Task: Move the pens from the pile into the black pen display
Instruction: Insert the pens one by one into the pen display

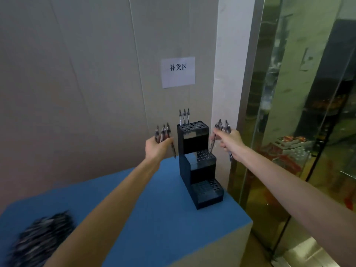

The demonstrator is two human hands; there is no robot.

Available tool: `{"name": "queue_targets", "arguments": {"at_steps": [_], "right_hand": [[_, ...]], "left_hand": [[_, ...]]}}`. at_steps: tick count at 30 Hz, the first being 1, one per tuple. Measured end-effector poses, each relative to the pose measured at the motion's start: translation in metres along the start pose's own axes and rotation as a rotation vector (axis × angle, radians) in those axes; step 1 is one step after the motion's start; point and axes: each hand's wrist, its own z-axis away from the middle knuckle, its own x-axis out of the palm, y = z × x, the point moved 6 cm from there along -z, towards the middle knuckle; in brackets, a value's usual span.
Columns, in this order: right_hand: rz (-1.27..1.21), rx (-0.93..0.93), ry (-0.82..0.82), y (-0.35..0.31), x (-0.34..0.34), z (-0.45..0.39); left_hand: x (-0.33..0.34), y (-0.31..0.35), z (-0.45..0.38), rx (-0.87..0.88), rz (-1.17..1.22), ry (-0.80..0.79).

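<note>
**Both hands full of pens, one going into the middle step**

Blue table [146,214] first: its right edge drops off just right of the pen display [198,162], and past that edge there's a glass wall [300,112], so not much room on that side. Left of the display the tabletop is wide open blue all the way down to the pile [41,241], which sits blurry at the near left corner, well behind and below the left hand.

The display is a black three-step stand set close to the wall. Three pens [184,116] already stand in the back-left holes of the top step, between the two hands and a bit higher.

Left hand [157,149] is wrapped around a bunch of pens [162,134], hovering just left of the display's top step, not touching it.

Right hand [230,141] grips its own bunch [223,126] and pinches one pen [212,144], tip down at the middle step's holes.
</note>
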Motion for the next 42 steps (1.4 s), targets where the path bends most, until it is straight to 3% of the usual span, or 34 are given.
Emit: {"name": "queue_targets", "arguments": {"at_steps": [6, 10, 14, 18, 21, 25, 36, 42], "right_hand": [[0.147, -0.071, -0.083, 0.012, -0.025, -0.041], [0.111, -0.081, -0.182, 0.019, -0.023, -0.064], [0.131, -0.095, -0.308, 0.033, -0.007, -0.078], [0.361, -0.356, -0.329, 0.032, 0.003, -0.096], [0.493, -0.43, -0.398, 0.032, 0.018, -0.111], [0.452, -0.466, -0.418, 0.038, 0.033, -0.131], [0.339, -0.532, -0.568, 0.074, 0.062, -0.158], [0.38, -0.689, -0.703, 0.083, 0.073, -0.156]], "left_hand": [[0.051, -0.025, 0.001, -0.089, -0.028, 0.106], [0.077, -0.045, -0.002, -0.052, -0.132, 0.049], [0.1, -0.053, -0.012, 0.036, -0.224, -0.029], [0.111, -0.056, -0.035, 0.136, -0.32, -0.026], [0.116, -0.056, -0.049, 0.213, -0.413, -0.035], [0.122, -0.07, -0.064, 0.307, -0.542, -0.049], [0.106, -0.116, -0.079, 0.216, -0.58, -0.052], [0.118, -0.127, -0.079, 0.11, -0.611, -0.088]]}}
